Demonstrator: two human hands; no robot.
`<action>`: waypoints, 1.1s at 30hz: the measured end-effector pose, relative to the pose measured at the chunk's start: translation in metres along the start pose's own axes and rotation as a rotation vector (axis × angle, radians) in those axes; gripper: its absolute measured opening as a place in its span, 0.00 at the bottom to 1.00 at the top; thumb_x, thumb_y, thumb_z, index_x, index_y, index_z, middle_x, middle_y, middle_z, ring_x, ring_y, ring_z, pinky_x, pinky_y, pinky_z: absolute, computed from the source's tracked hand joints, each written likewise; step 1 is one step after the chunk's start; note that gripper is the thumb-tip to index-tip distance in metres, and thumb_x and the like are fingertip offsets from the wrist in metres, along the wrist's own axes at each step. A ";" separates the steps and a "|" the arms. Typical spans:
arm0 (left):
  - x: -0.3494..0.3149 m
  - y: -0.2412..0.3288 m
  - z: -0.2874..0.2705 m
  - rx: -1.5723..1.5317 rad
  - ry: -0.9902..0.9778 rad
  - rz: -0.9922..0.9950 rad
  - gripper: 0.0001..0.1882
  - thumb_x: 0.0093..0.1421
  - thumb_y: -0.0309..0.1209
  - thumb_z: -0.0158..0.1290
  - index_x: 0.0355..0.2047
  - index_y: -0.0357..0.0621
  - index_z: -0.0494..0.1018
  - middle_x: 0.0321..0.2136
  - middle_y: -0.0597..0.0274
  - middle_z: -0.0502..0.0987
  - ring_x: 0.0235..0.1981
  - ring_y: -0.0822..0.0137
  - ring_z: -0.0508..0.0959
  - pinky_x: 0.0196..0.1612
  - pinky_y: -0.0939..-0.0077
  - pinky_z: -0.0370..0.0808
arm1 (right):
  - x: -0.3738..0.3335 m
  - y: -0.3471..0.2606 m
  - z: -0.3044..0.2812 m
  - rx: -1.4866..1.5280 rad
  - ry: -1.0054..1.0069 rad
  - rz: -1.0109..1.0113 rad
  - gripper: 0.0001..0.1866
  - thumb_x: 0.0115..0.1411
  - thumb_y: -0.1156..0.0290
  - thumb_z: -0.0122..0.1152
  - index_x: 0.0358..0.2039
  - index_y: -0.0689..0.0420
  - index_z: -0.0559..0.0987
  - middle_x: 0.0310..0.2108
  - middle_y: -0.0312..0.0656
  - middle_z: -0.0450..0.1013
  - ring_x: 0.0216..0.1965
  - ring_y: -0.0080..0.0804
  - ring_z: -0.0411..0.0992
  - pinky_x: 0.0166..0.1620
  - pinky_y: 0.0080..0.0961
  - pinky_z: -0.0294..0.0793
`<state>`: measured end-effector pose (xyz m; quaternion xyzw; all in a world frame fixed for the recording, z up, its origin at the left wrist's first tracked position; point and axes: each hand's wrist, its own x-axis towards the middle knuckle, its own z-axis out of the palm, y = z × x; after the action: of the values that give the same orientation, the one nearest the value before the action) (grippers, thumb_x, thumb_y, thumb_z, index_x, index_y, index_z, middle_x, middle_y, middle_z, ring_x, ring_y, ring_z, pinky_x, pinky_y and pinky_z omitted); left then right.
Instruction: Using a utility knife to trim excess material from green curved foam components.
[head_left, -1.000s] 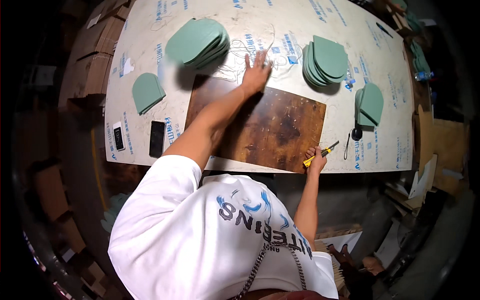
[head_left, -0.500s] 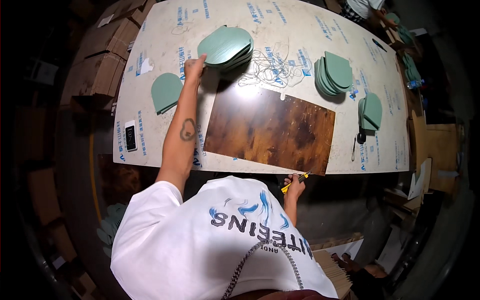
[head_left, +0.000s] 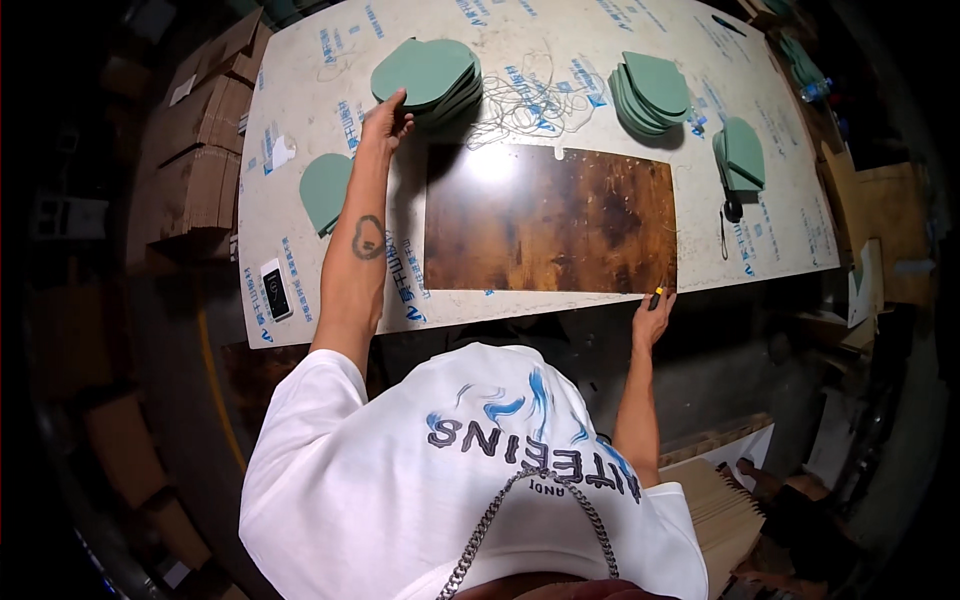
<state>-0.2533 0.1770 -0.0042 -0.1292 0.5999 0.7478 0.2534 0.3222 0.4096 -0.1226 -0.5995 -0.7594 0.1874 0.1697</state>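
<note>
My left hand [head_left: 388, 122] is at the near-left edge of a stack of green rounded boards [head_left: 425, 75]. Its fingers are loosely bent and apart, and a fingertip meets the stack's edge. My right hand [head_left: 654, 318], closed round a yellow and black utility knife [head_left: 657, 297], is by the near right corner of a glossy brown wood-grain sheet [head_left: 550, 220]. That sheet lies flat on the table between my arms. Partly behind my left forearm sits another green rounded board [head_left: 325, 190].
On the pale printed tabletop [head_left: 800, 235] lie tangled string [head_left: 530, 110], a second green stack [head_left: 650, 95], smaller green pieces [head_left: 740, 155] with a black round object [head_left: 733, 208], and a phone [head_left: 275, 290]. Stacked cardboard [head_left: 205, 150] stands left; pale panels [head_left: 725, 520] lie behind right.
My right hand has moved right and forward with the knife, to the sheet's near right corner. My left hand has drawn slightly back along the stack's edge. The view has turned a little.
</note>
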 end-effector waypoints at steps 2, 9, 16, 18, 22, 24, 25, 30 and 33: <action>-0.016 0.003 0.001 0.060 -0.049 0.044 0.16 0.61 0.36 0.61 0.43 0.39 0.73 0.33 0.57 0.78 0.28 0.61 0.81 0.28 0.72 0.80 | 0.001 0.003 -0.007 -0.006 -0.029 -0.016 0.25 0.65 0.67 0.58 0.60 0.63 0.71 0.67 0.61 0.57 0.64 0.58 0.62 0.64 0.39 0.64; -0.111 -0.101 -0.069 -0.145 -0.435 -0.002 0.27 0.65 0.45 0.57 0.58 0.42 0.69 0.56 0.60 0.73 0.57 0.65 0.71 0.59 0.63 0.69 | 0.027 0.000 -0.013 -0.098 -0.021 -0.018 0.25 0.63 0.65 0.60 0.59 0.62 0.73 0.65 0.60 0.61 0.61 0.59 0.65 0.62 0.41 0.66; -0.171 -0.203 -0.094 0.220 -0.275 0.096 0.33 0.65 0.44 0.56 0.64 0.38 0.65 0.62 0.55 0.67 0.64 0.59 0.63 0.66 0.68 0.58 | 0.058 0.034 -0.011 -0.065 -0.080 -0.099 0.27 0.64 0.63 0.59 0.61 0.60 0.71 0.66 0.58 0.60 0.64 0.55 0.64 0.63 0.39 0.65; -0.187 -0.205 -0.090 0.364 -0.259 0.154 0.32 0.65 0.45 0.56 0.62 0.38 0.67 0.65 0.55 0.62 0.66 0.58 0.61 0.67 0.68 0.57 | 0.059 0.035 -0.010 -0.060 -0.094 -0.098 0.27 0.64 0.63 0.59 0.61 0.60 0.71 0.66 0.57 0.61 0.64 0.55 0.64 0.63 0.39 0.65; -0.190 -0.208 -0.103 0.405 -0.247 0.155 0.31 0.66 0.46 0.55 0.60 0.37 0.69 0.66 0.55 0.60 0.66 0.57 0.61 0.67 0.69 0.57 | 0.059 0.031 -0.011 -0.111 -0.122 -0.083 0.27 0.65 0.63 0.58 0.62 0.58 0.70 0.65 0.51 0.63 0.64 0.50 0.65 0.64 0.38 0.65; -0.186 -0.217 -0.115 0.358 -0.226 0.179 0.31 0.66 0.43 0.55 0.63 0.37 0.64 0.56 0.54 0.72 0.58 0.62 0.70 0.62 0.69 0.63 | 0.055 0.026 -0.013 -0.095 -0.149 -0.103 0.26 0.65 0.63 0.58 0.63 0.55 0.70 0.65 0.50 0.64 0.63 0.50 0.65 0.63 0.38 0.66; -0.188 -0.218 -0.118 0.317 -0.225 0.123 0.32 0.66 0.43 0.55 0.63 0.35 0.63 0.56 0.54 0.72 0.58 0.62 0.70 0.62 0.69 0.63 | 0.057 0.028 -0.011 -0.092 -0.134 -0.129 0.27 0.64 0.63 0.58 0.63 0.54 0.70 0.66 0.49 0.63 0.63 0.50 0.65 0.63 0.38 0.67; -0.234 -0.212 -0.122 0.169 -0.191 0.075 0.30 0.66 0.41 0.56 0.61 0.34 0.64 0.55 0.56 0.73 0.57 0.64 0.70 0.62 0.69 0.62 | 0.053 0.035 -0.014 -0.059 -0.120 -0.152 0.28 0.64 0.59 0.59 0.62 0.54 0.71 0.65 0.49 0.64 0.62 0.52 0.66 0.62 0.37 0.67; -0.253 -0.216 -0.141 0.181 -0.091 -0.099 0.30 0.67 0.40 0.54 0.63 0.35 0.65 0.59 0.55 0.70 0.61 0.62 0.67 0.65 0.69 0.58 | 0.048 0.033 -0.020 -0.031 -0.149 -0.162 0.28 0.64 0.60 0.58 0.63 0.54 0.70 0.66 0.48 0.63 0.62 0.51 0.65 0.63 0.37 0.66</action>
<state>0.0585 0.0179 -0.0932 -0.1012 0.6459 0.6821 0.3276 0.3490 0.4653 -0.1191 -0.5230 -0.8187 0.2056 0.1180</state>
